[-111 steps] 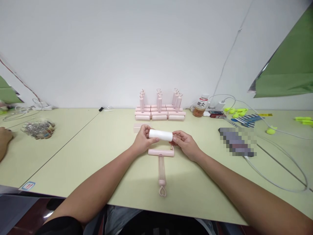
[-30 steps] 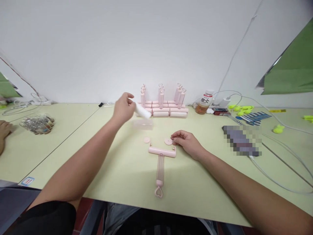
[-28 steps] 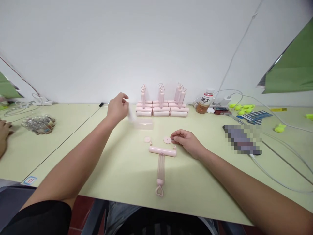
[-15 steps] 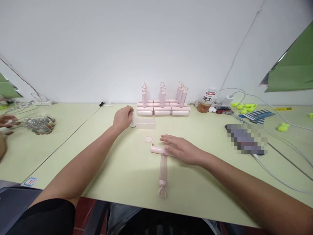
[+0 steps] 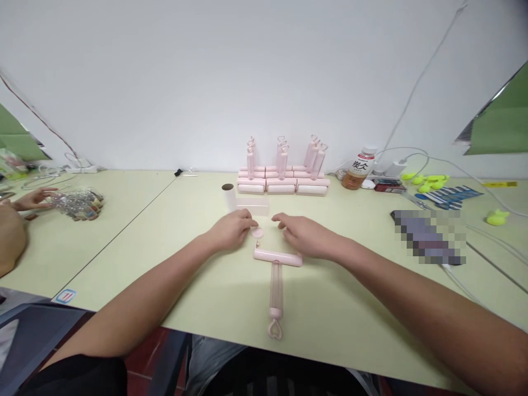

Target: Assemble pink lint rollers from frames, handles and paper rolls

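A pale pink round cap [image 5: 258, 233] is at the fingertips of my left hand [image 5: 234, 230], whose fingers are drawn together at its left edge. My right hand [image 5: 307, 235] hovers to the right of it, fingers apart and holding nothing. Just below both hands lies a pink lint roller frame [image 5: 277, 257] with a clear handle [image 5: 276, 289] ending in a heart-shaped loop [image 5: 275, 329]. Beyond my left hand, a white paper roll [image 5: 228, 199] stands upright, its brown core facing up. A clear cover [image 5: 253, 207] lies beside the roll.
Rows of pink lint rollers [image 5: 281, 186] stand against the wall. Toward the right are a drink bottle [image 5: 359, 169], a blurred-out phone [image 5: 427, 236], cables and yellow figures [image 5: 497, 217]. On the far left, another person's hand [image 5: 36, 198] touches a bundle of small items [image 5: 80, 203].
My left hand has let go of the white roll, leaving it upright, and come nearer to the round cap. My right hand has lifted off the roller frame. The view has shifted slightly left.
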Demonstrator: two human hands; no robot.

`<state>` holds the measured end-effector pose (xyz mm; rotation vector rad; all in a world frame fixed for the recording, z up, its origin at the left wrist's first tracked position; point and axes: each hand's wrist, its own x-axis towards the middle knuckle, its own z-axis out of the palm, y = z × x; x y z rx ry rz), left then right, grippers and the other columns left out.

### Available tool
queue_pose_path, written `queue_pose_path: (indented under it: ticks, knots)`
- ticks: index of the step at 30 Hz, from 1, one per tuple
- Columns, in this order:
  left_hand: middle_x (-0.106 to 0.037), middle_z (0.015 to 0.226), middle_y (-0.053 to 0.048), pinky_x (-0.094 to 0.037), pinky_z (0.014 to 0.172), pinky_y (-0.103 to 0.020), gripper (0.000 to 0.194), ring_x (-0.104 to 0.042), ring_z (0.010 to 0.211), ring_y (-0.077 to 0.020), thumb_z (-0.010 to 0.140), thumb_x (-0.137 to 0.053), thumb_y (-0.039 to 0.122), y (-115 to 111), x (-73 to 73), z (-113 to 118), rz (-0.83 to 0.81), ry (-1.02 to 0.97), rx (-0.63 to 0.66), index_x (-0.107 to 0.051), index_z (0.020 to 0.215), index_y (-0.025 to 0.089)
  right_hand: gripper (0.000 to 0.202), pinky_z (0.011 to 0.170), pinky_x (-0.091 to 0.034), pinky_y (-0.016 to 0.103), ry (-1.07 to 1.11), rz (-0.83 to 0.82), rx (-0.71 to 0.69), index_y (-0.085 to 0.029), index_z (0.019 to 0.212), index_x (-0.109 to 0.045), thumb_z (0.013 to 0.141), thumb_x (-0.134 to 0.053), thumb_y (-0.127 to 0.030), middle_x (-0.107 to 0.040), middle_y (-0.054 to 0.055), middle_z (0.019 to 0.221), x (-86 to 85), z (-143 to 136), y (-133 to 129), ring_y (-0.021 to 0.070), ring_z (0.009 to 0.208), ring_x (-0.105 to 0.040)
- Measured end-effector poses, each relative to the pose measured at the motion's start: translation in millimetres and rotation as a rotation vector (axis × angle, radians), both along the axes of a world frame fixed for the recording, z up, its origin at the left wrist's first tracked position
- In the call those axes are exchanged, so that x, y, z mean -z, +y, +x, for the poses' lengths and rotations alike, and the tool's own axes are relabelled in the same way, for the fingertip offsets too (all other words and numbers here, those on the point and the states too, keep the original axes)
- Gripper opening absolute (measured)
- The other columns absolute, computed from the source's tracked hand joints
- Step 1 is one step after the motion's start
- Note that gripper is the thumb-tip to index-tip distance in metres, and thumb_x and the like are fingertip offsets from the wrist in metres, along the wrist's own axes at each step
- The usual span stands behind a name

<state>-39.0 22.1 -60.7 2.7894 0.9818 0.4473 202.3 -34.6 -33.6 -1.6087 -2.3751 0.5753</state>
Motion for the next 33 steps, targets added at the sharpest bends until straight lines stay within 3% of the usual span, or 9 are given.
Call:
queue_pose_path:
  ticks: [3,7,10,14,19,22,25,29,33]
  knots:
    - [-0.062,0.105,-0.008,-0.050,0.083,-0.031,0.031,-0.062,0.093,-0.0201,0.092,-0.047,0.026,-7.2,6.3,1.4,-0.103,0.016,0.005,-0.070,0.112,0.022,0.039,0.080,-0.046,0.034,-0.094,-0.019,0.046,-0.016,0.123,-0.062,0.085,-0.055,-0.021,-0.067,0.015,0.118,3.1,13.0,10.1,0.0291,0.101,-0.063]
    - [-0.063,0.101,-0.007,-0.049,0.077,-0.031,0.031,-0.063,0.089,-0.0209,0.091,-0.049,0.033,-4.4,5.5,-0.4,-0.130,0.039,-0.051,-0.073,0.106,0.022,0.035,0.074,-0.045,0.031,-0.158,-0.041,-0.001,-0.016,0.111,-0.069,0.078,-0.063,-0.025,-0.066,0.015,0.111,11.8,15.6,21.6,0.0282,0.093,-0.064]
    - [-0.064,0.100,-0.007,-0.048,0.074,-0.031,0.031,-0.064,0.086,-0.0204,0.090,-0.049,0.035,-0.2,4.9,-5.0,-0.124,0.048,-0.116,-0.074,0.105,0.023,0.029,0.070,-0.044,0.027,-0.144,-0.022,-0.033,-0.018,0.103,-0.071,0.075,-0.066,-0.026,-0.068,0.011,0.106,17.5,4.8,30.7,0.0243,0.089,-0.064]
    - [-0.066,0.099,-0.005,-0.047,0.072,-0.032,0.030,-0.064,0.083,-0.0208,0.090,-0.048,0.034,5.6,7.3,-12.5,-0.094,0.064,-0.181,-0.074,0.101,0.024,0.016,0.067,-0.041,0.025,-0.136,0.047,-0.074,-0.017,0.091,-0.069,0.083,-0.055,-0.019,-0.070,0.008,0.095,22.1,-20.4,43.9,0.0202,0.083,-0.063]
    - [-0.067,0.099,-0.005,-0.046,0.071,-0.032,0.031,-0.064,0.082,-0.0212,0.090,-0.047,0.035,13.5,9.2,-16.1,-0.085,0.071,-0.241,-0.075,0.099,0.025,0.020,0.071,-0.039,0.031,-0.197,0.151,-0.104,-0.012,0.090,-0.069,0.085,-0.050,-0.012,-0.067,0.018,0.102,25.8,-48.4,57.1,0.0266,0.089,-0.062]
    - [-0.067,0.100,-0.005,-0.046,0.070,-0.031,0.032,-0.065,0.082,-0.0217,0.091,-0.046,0.035,15.5,8.8,-15.6,-0.068,0.103,-0.278,-0.075,0.099,0.025,0.018,0.070,-0.038,0.031,-0.222,0.156,-0.127,-0.012,0.088,-0.069,0.084,-0.052,-0.013,-0.068,0.018,0.101,23.2,-54.2,59.4,0.0272,0.087,-0.063]
    - [-0.067,0.100,-0.006,-0.045,0.068,-0.031,0.031,-0.065,0.084,-0.0226,0.091,-0.045,0.032,12.2,7.1,-14.6,-0.032,0.100,-0.298,-0.074,0.101,0.023,0.020,0.069,-0.038,0.030,-0.205,0.161,-0.126,-0.015,0.091,-0.070,0.087,-0.050,-0.018,-0.070,0.014,0.095,14.2,-50.0,51.8,0.0252,0.086,-0.063]
    - [-0.069,0.101,-0.006,-0.045,0.069,-0.031,0.029,-0.065,0.084,-0.0218,0.089,-0.048,0.028,2.8,3.6,-12.4,-0.002,0.030,-0.301,-0.072,0.103,0.023,0.026,0.069,-0.039,0.029,-0.090,0.152,-0.094,-0.019,0.104,-0.070,0.089,-0.049,-0.025,-0.071,0.009,0.100,2.4,-32.1,18.6,0.0226,0.085,-0.062]
    - [-0.070,0.097,-0.006,-0.045,0.067,-0.031,0.026,-0.064,0.080,-0.0214,0.088,-0.048,0.026,-2.7,-2.4,-5.5,-0.025,-0.006,-0.296,-0.073,0.096,0.021,0.016,0.059,-0.034,0.029,-0.065,0.037,-0.112,-0.021,0.081,-0.069,0.083,-0.058,-0.032,-0.070,0.007,0.083,4.5,-12.7,-19.2,0.0209,0.072,-0.059]
